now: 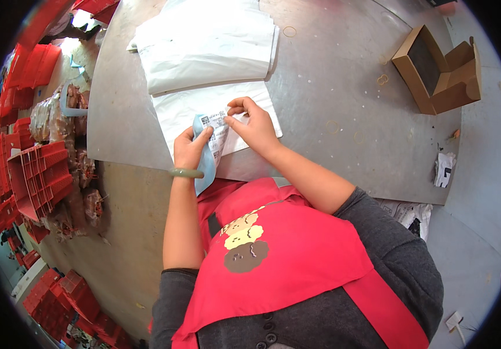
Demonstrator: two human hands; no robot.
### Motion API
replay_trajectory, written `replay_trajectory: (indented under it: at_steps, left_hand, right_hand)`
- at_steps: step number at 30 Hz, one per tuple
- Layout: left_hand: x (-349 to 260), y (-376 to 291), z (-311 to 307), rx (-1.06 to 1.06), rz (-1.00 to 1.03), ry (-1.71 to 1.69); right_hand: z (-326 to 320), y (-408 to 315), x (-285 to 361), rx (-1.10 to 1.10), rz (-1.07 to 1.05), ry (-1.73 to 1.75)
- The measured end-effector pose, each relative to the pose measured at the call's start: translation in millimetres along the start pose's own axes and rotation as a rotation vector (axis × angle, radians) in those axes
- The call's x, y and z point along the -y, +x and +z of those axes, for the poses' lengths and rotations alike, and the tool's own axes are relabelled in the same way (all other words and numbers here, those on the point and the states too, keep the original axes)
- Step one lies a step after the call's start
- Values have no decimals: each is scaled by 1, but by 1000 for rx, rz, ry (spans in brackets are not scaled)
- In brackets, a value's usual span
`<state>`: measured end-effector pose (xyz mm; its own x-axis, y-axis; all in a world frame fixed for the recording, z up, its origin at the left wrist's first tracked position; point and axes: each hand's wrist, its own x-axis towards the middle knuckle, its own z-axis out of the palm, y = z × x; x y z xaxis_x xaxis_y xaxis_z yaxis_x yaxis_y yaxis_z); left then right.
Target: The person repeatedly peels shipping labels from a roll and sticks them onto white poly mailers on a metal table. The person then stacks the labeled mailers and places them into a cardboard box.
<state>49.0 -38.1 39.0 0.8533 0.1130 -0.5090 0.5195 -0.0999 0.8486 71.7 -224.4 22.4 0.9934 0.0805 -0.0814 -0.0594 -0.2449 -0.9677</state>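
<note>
My left hand (192, 146), with a green bangle on the wrist, grips a strip of printed labels (216, 131) on light-blue backing (206, 168). The thumb presses on the printed side. At the strip's upper right edge, the thumb and index finger of my right hand (251, 124) pinch what looks like a label corner. Both hands are above the near end of a flat white plastic mailing bag (171, 109). Beyond it, more white bags (209, 56) lie folded over in a pile.
An open cardboard box (420, 70) stands at the right of the metal table (320, 100). Rubber bands (289, 31) are scattered there. A crumpled black-and-white packet (444, 169) lies near the right edge. Red plastic crates (40, 179) and bagged goods (45, 118) are on the floor at left.
</note>
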Motion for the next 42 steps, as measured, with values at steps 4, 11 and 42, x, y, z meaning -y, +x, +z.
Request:
replay_trajectory:
  at_steps: [4,11,42]
  left_hand:
    - [21,31,9,-36,-66,271]
    - [29,24,-15,24,-257,319]
    - [-32,-60,-50,-148,391,-146]
  right_hand:
    - [-5,-4,-20,59,-337,-588]
    - [-9,-7,-39,202,-428,-866]
    - [22,34,46,588,-185,12]
